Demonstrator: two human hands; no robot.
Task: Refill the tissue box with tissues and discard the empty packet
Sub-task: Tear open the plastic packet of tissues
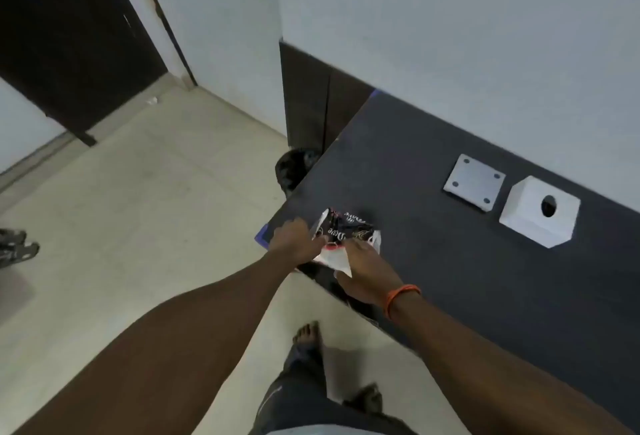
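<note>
A crumpled black-and-white tissue packet [341,230] sits at the near left corner of the dark table [450,261]. My left hand [294,239] grips its left side and my right hand [367,272], with an orange band at the wrist, grips its lower right. A white tissue box [536,216] with a round hole on top stands to the right on the table. Its flat white base plate [474,183] lies apart, just left of the box. Whether tissues are in the box or the packet is hidden.
A dark bin [294,168] stands on the floor behind the table's left edge, beside a dark cabinet [311,102]. A dark door [69,36] is at the far left. Dark footwear [17,247] lies on the tiled floor at the left edge.
</note>
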